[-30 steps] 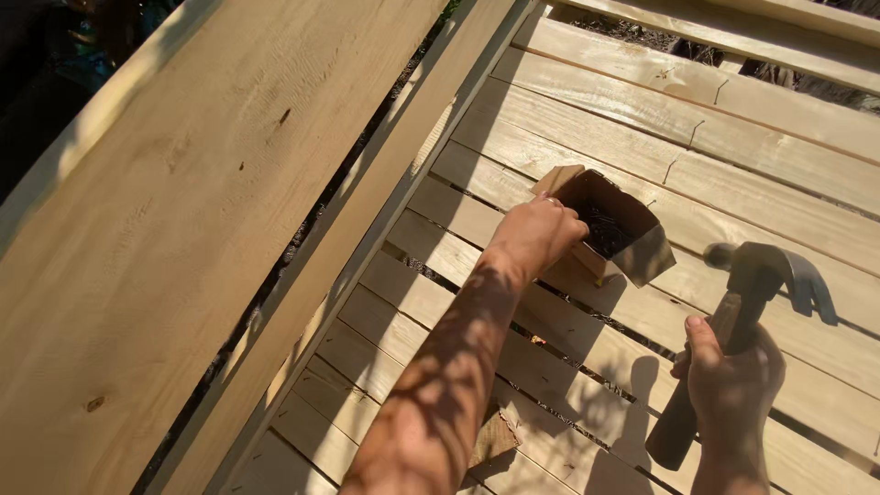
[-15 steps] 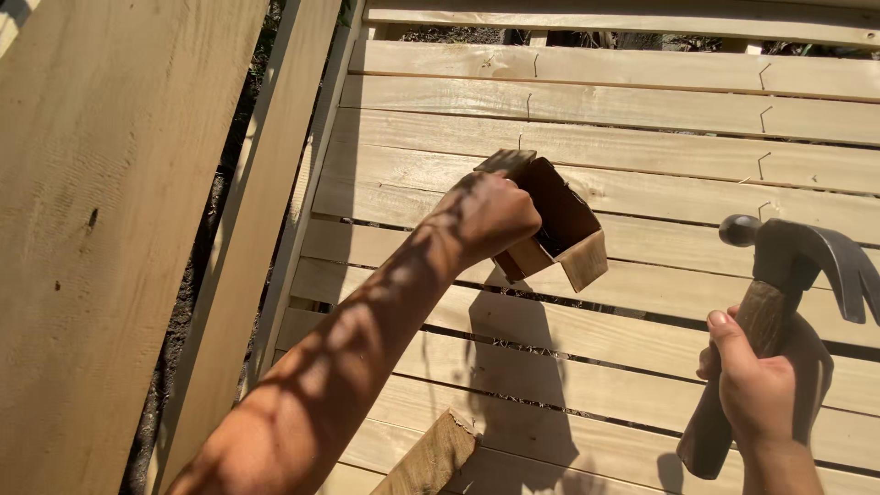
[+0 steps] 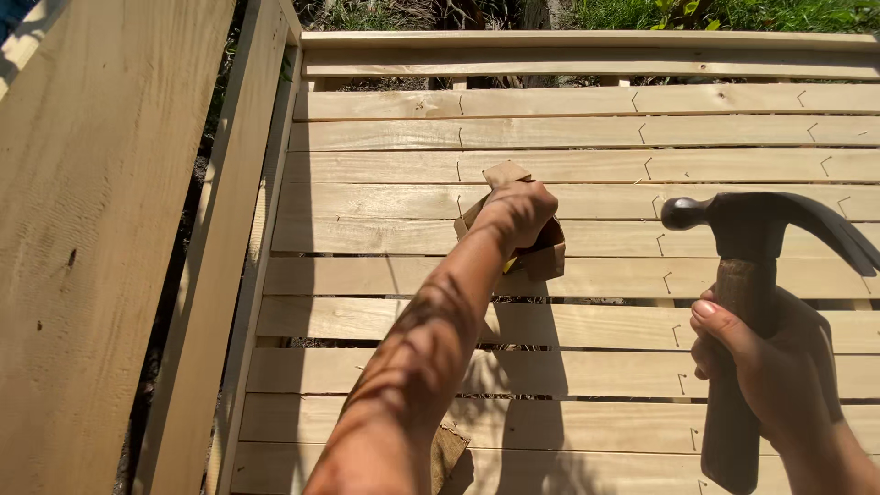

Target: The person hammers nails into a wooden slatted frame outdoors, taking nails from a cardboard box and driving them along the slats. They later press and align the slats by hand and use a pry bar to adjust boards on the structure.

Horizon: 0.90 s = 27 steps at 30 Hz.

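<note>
My left hand (image 3: 518,213) reaches out over pale wooden slats (image 3: 587,197) and rests in the mouth of a small brown cardboard box (image 3: 541,254), fingers curled inside it; what the fingers hold is hidden. My right hand (image 3: 765,367) grips the wooden handle of a claw hammer (image 3: 752,275), held upright at the lower right with its dark steel head raised above the slats.
The slats form a large frame with pencil marks along two lines. A wide wooden board (image 3: 101,229) leans at the left, with a narrow rail (image 3: 229,257) beside it. Grass and soil (image 3: 642,14) lie beyond the far edge. A scrap of cardboard (image 3: 447,449) sits near the bottom.
The view has shifted so the slats fill the frame. My left hand has sunk deeper into the box. The hammer in my right hand has come up closer and higher.
</note>
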Available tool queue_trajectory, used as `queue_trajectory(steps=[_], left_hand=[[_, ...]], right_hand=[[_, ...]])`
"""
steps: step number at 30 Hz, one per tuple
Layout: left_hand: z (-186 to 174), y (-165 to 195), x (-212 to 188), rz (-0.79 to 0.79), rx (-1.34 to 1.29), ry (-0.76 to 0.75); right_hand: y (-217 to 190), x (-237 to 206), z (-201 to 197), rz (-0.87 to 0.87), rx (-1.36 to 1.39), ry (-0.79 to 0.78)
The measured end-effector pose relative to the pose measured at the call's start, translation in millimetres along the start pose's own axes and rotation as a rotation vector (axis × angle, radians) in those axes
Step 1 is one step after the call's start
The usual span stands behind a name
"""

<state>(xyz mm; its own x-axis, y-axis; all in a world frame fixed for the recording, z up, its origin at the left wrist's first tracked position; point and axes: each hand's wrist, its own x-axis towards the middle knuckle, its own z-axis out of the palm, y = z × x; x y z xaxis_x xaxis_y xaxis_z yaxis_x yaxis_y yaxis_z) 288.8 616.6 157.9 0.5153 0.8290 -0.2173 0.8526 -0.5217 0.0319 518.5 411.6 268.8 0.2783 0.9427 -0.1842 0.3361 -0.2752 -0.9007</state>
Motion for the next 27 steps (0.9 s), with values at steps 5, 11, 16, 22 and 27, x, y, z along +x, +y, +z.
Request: queue_trajectory(steps=[5,11,16,22,27], left_hand=[[10.2,16.0,31.3,-0.260,-0.177,0.017],[22.2,8.6,38.4,-0.324,-0.357,0.111],[24.9,-4.6,26.5,-0.477,-0.896,0.246],[-19.8,-22.6,-19.1,-0.233,-0.669,0.230],[-26.3,-76.5,-114.5,-0.166,-0.837,0.436]], right_hand=[[-16.9,32.7,-13.1,0.055,-0.110,-0.128],[-18.8,74.1,36.5,-0.183,-0.177,-0.280],[-30.5,39.3,94.2,-0.216,-0.037,-0.144],[-47.3,0.8,112.9,-0.216,0.000,-0.107],[-45.8,-8.6,131.8,-0.090,0.182,-0.160]])
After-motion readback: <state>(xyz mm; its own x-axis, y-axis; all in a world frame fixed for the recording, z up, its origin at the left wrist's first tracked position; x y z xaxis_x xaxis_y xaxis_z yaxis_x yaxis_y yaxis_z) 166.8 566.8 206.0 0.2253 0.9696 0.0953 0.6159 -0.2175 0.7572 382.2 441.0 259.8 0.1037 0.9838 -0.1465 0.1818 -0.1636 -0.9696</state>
